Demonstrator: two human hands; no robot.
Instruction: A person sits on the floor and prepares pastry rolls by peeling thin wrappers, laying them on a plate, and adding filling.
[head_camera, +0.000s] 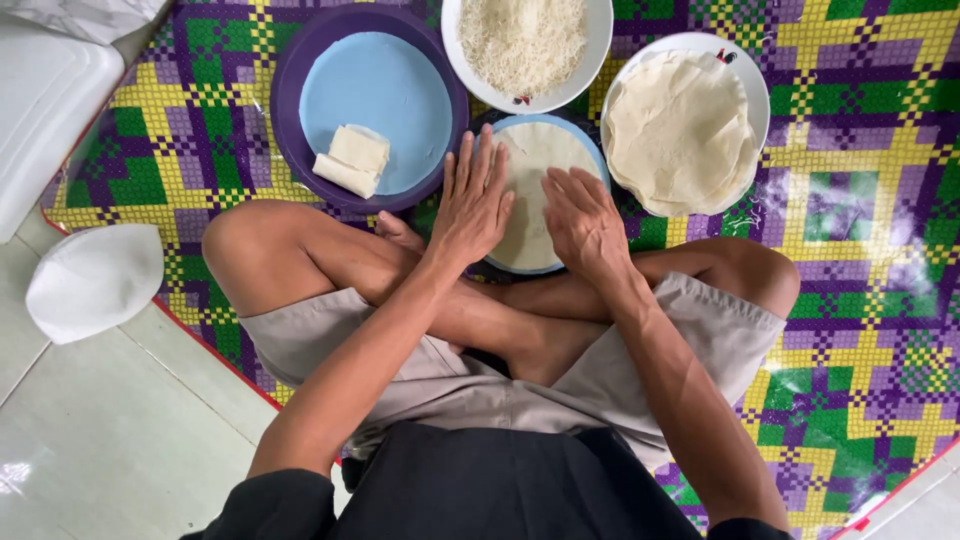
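Observation:
A round pale wrapper sheet (535, 160) lies flat on a small blue plate (598, 150) in front of my crossed legs. My left hand (470, 200) rests flat on the sheet's left part, fingers spread. On its right part my right hand (583, 222) presses palm down. Neither hand holds anything. To the left, a purple tray with a blue inner plate (375, 85) carries two folded white rolls (350, 160).
A white bowl of shredded white noodles (525, 45) stands at the top. A white plate stacked with round wrappers (680, 130) sits at the right. A colourful woven mat (860, 200) covers the floor; a white cap (95, 280) lies on the tiles at left.

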